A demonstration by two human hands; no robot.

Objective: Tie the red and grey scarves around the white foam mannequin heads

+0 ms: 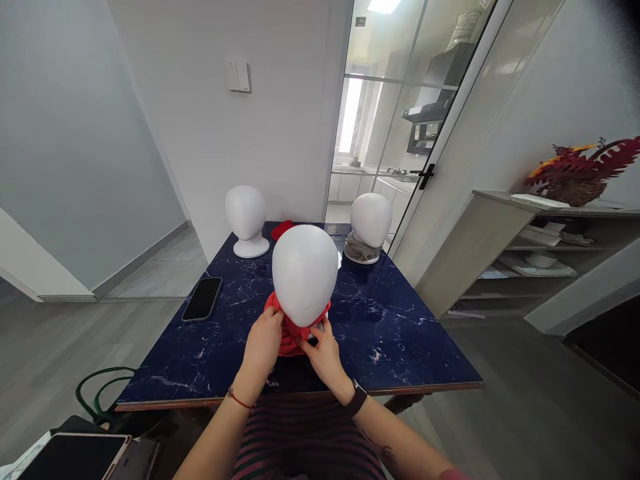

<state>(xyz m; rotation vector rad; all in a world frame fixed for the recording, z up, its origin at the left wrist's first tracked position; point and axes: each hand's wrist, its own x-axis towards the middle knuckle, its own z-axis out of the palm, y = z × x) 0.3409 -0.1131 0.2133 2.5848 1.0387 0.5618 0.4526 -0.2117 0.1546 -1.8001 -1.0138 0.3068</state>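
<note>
A white foam mannequin head (305, 273) stands near the middle of the table, close to me. Round its neck lies a bunched red scarf (289, 347). On the left side of the neck, my left hand (263, 339) is closed, its fingers pinching the scarf's edge. My right hand (324, 355) has thumb and fingers on the red fabric at the front right, just under the chin, gripping it. Parts of the neck and base are hidden behind my hands and the cloth.
The dark blue marbled table (400, 340) carries a second foam head (245, 213) at back left, another foam head (371, 220) with a grey-brown scarf (361, 249) at back right, a red cloth (283, 230) and a phone (203, 299). A tablet (75, 459) lies at lower left.
</note>
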